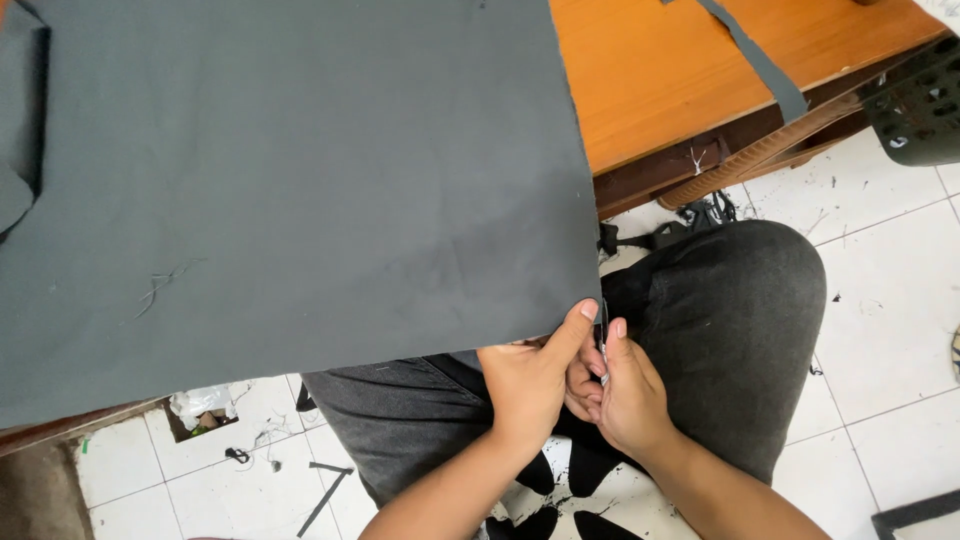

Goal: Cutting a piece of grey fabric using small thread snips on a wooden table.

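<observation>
A large dark grey sheet of fabric (290, 170) lies over a wooden table and hangs past its near edge. My left hand (530, 375) pinches the sheet's lower right corner with the thumb on top. My right hand (625, 390) is pressed against the left hand and grips the same corner, along with what looks like a thin strip at the edge. Both hands sit above my lap, over dark grey trousers (730, 320).
The orange-brown wooden table (660, 70) carries a narrow grey fabric strip (760, 60). A dark perforated object (915, 100) sits at the upper right. The white tiled floor (880, 330) holds scraps, threads and a black cable (700, 215).
</observation>
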